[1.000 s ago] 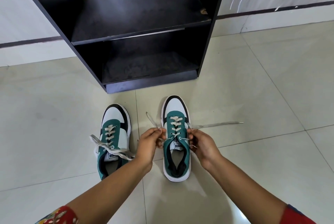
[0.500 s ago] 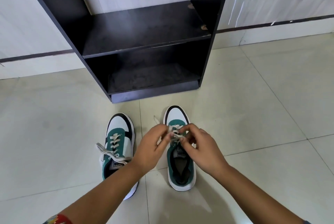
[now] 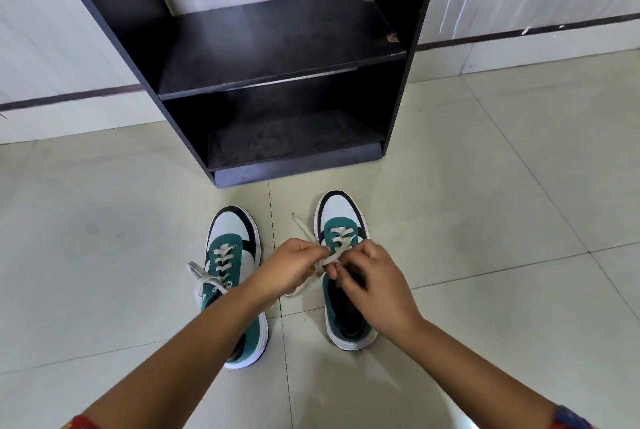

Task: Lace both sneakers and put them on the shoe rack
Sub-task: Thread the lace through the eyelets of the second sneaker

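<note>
Both hands had drawn together since a second earlier: left hand (image 3: 289, 267) and right hand (image 3: 372, 278) pinched the lace (image 3: 330, 257) over the right sneaker (image 3: 344, 276). Left sneaker (image 3: 232, 272) stood beside it on pale floor tiles (image 3: 485, 255), near the dark shoe rack (image 3: 277, 58) against the wall.

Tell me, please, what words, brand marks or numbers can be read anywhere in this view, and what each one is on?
None can be read.
Right sneaker: the tongue is hidden behind the hands.
Left sneaker: no readable label shows.
Shoe rack: bare dark boards, no text.
</note>
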Action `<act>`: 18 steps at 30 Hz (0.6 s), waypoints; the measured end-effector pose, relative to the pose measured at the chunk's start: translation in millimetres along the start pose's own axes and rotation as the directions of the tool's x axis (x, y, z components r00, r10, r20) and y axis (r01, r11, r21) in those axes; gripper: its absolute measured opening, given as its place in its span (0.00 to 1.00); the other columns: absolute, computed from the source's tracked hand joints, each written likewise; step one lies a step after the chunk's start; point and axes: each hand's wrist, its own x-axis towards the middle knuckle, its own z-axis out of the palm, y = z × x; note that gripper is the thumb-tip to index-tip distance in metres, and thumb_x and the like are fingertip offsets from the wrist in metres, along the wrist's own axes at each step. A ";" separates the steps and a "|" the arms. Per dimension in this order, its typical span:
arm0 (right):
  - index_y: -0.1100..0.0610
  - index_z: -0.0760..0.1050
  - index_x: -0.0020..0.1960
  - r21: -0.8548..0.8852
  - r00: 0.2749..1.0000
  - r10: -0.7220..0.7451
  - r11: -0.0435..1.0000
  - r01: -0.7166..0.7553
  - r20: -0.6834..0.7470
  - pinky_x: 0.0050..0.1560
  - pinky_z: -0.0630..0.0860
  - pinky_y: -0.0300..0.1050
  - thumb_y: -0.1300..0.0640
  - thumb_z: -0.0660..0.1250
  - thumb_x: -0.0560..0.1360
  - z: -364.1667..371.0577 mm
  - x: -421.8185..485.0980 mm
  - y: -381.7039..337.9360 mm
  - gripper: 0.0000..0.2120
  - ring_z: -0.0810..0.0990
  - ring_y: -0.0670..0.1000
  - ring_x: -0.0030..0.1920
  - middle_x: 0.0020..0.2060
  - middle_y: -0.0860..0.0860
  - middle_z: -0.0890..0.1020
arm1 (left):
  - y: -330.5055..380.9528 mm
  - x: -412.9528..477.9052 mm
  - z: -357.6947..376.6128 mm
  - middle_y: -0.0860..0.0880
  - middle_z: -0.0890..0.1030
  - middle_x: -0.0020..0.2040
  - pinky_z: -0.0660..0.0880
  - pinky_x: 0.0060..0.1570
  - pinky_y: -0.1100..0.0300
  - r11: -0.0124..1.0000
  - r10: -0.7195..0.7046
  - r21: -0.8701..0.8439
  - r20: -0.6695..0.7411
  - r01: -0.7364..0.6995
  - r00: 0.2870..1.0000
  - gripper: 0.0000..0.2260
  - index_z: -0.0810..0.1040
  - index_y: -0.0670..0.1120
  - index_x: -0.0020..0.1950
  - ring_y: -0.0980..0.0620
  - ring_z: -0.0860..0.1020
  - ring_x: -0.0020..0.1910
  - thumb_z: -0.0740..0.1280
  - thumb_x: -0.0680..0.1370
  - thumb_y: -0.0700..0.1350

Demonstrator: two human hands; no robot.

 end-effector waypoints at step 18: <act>0.59 0.69 0.29 -0.052 0.929 0.207 0.971 -0.234 -0.306 0.34 0.70 0.46 0.54 0.66 0.73 -70.3 21.5 27.2 0.17 0.75 0.54 0.30 0.28 0.56 0.77 | -27.4 4.3 -33.4 0.49 0.72 0.25 0.63 0.28 0.60 0.588 0.569 0.809 -0.421 0.008 0.707 0.16 0.67 0.45 0.30 0.46 0.70 0.27 0.64 0.74 0.51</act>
